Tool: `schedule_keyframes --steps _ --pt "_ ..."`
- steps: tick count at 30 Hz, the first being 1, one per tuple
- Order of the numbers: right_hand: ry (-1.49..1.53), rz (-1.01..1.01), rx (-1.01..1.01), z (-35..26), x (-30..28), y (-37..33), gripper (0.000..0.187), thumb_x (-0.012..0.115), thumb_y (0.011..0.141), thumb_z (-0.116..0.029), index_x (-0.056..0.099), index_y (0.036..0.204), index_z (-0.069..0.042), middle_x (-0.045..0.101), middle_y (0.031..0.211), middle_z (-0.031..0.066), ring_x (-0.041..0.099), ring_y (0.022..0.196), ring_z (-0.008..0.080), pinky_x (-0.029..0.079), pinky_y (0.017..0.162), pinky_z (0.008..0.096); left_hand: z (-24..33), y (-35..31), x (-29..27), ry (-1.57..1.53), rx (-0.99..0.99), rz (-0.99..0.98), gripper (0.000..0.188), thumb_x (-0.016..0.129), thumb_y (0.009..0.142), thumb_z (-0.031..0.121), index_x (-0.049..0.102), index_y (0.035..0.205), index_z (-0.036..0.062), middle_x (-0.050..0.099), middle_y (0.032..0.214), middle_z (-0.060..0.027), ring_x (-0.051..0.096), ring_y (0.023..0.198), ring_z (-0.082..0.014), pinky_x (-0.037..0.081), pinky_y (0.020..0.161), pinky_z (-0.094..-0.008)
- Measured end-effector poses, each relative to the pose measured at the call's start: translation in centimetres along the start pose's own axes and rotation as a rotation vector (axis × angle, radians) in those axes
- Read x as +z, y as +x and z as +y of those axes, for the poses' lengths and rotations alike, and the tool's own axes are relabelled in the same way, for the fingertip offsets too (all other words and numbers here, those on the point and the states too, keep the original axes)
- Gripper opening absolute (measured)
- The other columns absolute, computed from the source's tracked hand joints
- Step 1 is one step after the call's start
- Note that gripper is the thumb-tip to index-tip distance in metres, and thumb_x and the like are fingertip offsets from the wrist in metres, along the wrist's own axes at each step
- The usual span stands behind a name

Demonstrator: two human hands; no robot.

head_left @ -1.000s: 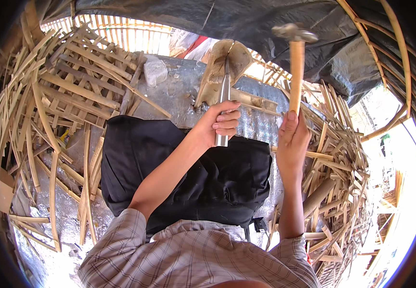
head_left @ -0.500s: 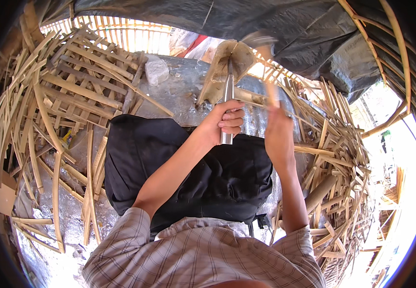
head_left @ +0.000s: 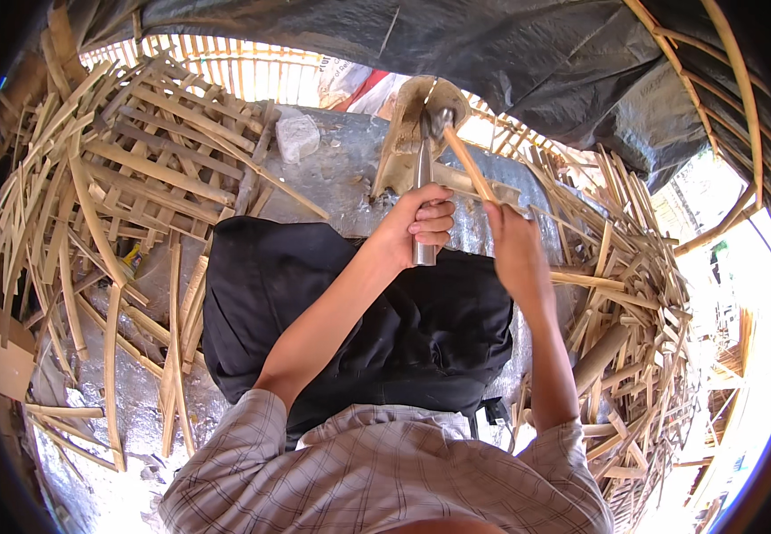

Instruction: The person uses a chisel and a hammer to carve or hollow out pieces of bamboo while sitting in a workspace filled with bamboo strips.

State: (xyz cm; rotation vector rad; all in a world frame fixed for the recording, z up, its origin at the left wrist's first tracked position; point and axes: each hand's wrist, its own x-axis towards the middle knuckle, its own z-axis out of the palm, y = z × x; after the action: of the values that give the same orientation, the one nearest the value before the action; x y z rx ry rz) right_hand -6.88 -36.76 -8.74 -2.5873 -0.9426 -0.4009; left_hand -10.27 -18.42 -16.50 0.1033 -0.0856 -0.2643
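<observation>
My left hand (head_left: 427, 222) is closed round a silver metal tool (head_left: 423, 169) with a tube-like handle. Its butt end sticks out below my fist, and its narrower far end reaches a carved-out wooden block (head_left: 398, 125). In my right hand (head_left: 520, 249) is the wooden handle of a hammer (head_left: 470, 165). The hammer head lies at the tool's far end, over the block; whether the two touch I cannot tell. What shape the tool's tip has is hidden by the hammer head and the block.
Split bamboo strips (head_left: 163, 151) are piled on the left, and another heap (head_left: 639, 329) lies on the right. A pale stone block (head_left: 297, 138) sits beyond my lap, which black cloth (head_left: 359, 329) covers. Dark plastic sheeting (head_left: 528, 53) hangs across the back.
The hammer, raised and blurred before, has swung down and left onto the far end of the metal tool. My left hand keeps its hold with little movement.
</observation>
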Motion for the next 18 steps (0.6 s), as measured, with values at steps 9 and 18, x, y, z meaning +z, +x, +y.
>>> schedule_keyframes --steps 9,18 --pt "0.088 0.177 -0.021 -1.3 0.3 0.5 0.033 0.05 0.107 -0.027 0.061 0.105 0.004 0.059 0.072 0.0315 0.058 0.07 0.0527 0.043 0.059 0.0573 0.1 0.0 0.9 0.024 -0.014 -0.039 0.034 0.056 0.099 0.009 0.041 0.068 0.0137 0.036 0.05 0.008 0.03 0.033 -0.0009 0.027 0.03 -0.0172" --pt "0.372 0.318 0.136 -4.1 -3.8 0.7 0.036 0.045 0.108 -0.026 0.058 0.095 0.005 0.059 0.069 0.0282 0.055 0.063 0.0544 0.042 0.055 0.0546 -0.3 -0.2 -0.1 0.073 -0.041 -0.021 0.031 0.054 0.1 0.009 0.043 0.072 0.0133 0.034 0.051 0.0084 0.029 0.035 -0.001 0.026 0.031 -0.0188"
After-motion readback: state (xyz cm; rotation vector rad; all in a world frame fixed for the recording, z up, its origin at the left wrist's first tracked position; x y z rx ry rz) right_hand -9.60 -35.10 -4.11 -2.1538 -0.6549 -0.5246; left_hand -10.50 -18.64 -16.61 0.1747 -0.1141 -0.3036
